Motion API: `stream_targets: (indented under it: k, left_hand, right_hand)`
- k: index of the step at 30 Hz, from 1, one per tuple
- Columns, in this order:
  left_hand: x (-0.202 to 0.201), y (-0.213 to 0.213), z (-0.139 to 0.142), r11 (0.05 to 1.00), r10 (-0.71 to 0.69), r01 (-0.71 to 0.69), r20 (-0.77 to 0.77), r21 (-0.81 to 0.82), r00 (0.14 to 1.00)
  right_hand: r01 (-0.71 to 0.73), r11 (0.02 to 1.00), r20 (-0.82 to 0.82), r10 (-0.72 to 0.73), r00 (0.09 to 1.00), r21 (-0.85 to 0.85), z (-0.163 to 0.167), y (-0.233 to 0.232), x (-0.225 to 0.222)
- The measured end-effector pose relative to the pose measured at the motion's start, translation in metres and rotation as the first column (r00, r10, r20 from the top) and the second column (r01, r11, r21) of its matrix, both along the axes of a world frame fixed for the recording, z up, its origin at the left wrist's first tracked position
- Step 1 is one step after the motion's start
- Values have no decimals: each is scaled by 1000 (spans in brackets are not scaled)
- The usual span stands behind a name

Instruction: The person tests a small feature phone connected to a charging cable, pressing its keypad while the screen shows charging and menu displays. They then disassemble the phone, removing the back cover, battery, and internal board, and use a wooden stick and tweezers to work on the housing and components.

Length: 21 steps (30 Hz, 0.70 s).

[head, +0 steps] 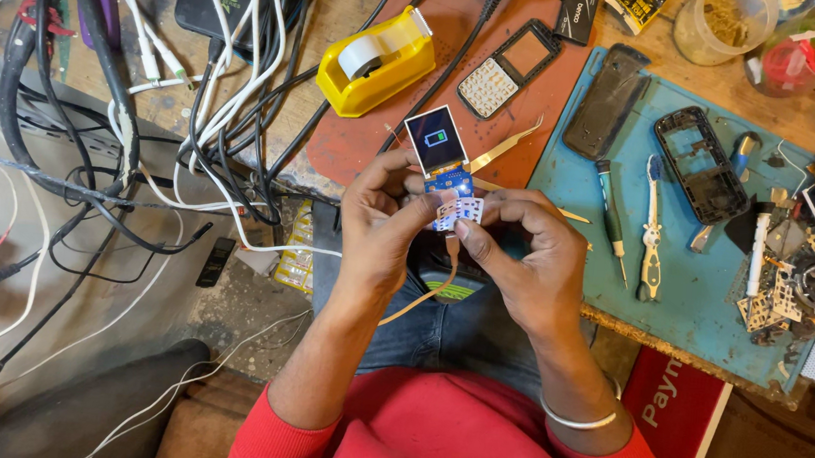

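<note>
My left hand and my right hand together hold a small blue phone circuit board over my lap. Its little screen is lit and shows a battery icon. My fingertips pinch the lower part of the board, where a white keypad sheet sits. A tan cable hangs from the board's lower end. Metal tweezers lie on the red mat just behind the board.
A blue work mat carries a screwdriver, a white pry tool, a black phone frame and a back cover. A yellow tape dispenser and a keypad front panel lie behind. Tangled cables fill the left.
</note>
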<state>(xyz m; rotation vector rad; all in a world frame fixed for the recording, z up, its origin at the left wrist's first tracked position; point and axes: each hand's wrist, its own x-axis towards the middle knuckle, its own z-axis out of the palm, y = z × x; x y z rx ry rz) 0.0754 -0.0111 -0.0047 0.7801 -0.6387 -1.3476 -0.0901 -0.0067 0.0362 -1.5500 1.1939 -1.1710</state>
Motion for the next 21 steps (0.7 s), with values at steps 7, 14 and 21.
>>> stream_targets:
  k: [7, 14, 21]
  left_hand:
    - [1, 1, -1, 1000, 2, -2, 24, -1, 1000]
    - [3, 4, 1, 1000, -14, 14, 4, -2, 1000]
    - [2, 5, 1, 1000, -7, 7, 11, -2, 1000]
  right_hand:
    - [4, 999, -63, -7, 998, -36, 2, 1, 4]
    - [-62, 997, -114, 66, 991, 34, 14, -4, -1]
    - [-44, 995, -135, 56, 989, 85, 18, -2, 2]
